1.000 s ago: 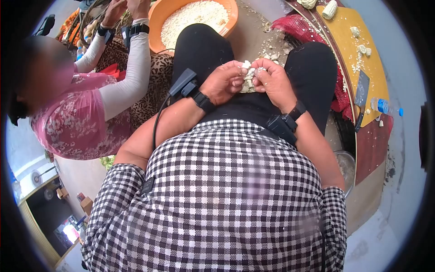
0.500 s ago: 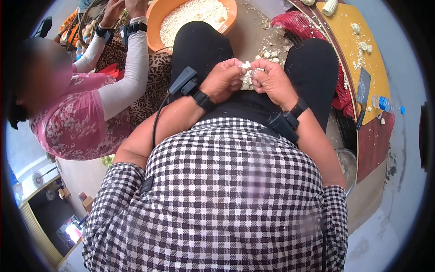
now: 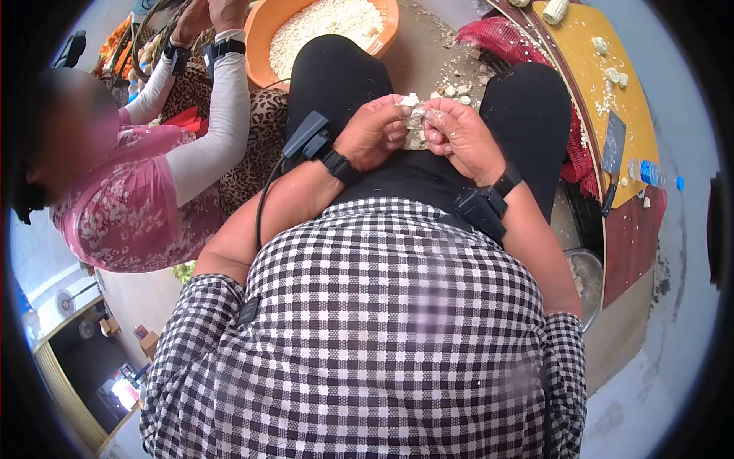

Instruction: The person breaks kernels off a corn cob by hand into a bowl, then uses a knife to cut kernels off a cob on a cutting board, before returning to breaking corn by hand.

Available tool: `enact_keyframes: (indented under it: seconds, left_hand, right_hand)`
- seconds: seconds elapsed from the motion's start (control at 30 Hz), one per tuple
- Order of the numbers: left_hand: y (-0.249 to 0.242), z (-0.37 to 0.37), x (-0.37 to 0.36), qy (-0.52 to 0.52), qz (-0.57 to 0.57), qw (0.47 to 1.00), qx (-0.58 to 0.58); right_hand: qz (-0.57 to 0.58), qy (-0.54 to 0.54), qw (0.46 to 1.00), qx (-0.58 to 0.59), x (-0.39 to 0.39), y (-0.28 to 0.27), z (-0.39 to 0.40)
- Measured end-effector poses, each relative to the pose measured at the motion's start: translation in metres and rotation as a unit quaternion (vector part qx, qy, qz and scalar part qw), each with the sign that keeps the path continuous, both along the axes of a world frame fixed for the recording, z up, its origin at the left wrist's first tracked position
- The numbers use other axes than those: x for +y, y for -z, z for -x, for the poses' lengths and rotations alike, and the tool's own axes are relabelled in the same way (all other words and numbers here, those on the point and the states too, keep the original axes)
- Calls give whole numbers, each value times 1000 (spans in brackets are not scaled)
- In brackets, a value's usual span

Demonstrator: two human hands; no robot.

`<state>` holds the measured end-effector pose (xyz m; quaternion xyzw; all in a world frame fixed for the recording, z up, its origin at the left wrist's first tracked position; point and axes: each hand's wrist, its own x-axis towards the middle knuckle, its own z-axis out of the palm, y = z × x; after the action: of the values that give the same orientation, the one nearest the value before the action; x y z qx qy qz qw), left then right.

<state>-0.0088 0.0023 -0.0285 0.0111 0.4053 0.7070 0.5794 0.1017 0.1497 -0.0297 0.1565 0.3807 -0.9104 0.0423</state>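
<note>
Both hands meet between my knees, fingertips almost touching. My left hand (image 3: 373, 134) is closed, its thumb and forefinger pinching a small pale white piece (image 3: 410, 100). Opposite it, my right hand (image 3: 461, 136) pinches at a whitish bit beside that piece; its other fingers are curled. More pale pieces show in the gap beneath the fingers. Beyond my left knee stands an orange basin (image 3: 388, 38) holding many white kernels (image 3: 325, 34).
A co-worker in a pink top (image 3: 122, 199) sits at the left, hands raised. At the right, a yellow board (image 3: 589, 69) bears cobs, a cleaver (image 3: 613, 145) and a bottle (image 3: 650, 174). Red netting (image 3: 508, 42) and scattered scraps (image 3: 462, 86) lie ahead. A metal bowl (image 3: 592, 287) is beside my right arm.
My fingertips have shifted slightly, and the pinched white piece has moved a little left. The co-worker's hands are slightly higher.
</note>
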Motion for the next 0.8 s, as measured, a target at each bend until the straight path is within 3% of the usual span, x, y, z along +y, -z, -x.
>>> enact_keyframes:
  seconds: [0.47, 0.67, 0.8]
  left_hand:
    - [16, -4, 4, 11, 51, 989, 135]
    - [-4, -8, 6, 50, 122, 953, 274]
    - [-3, -8, 5, 35, 113, 953, 279]
  right_hand:
    - [-213, 27, 975, -56, -3, -1, 1]
    - [-240, 21, 968, -69, -5, -2, 2]
    - [-218, 8, 973, -75, -3, 1, 1]
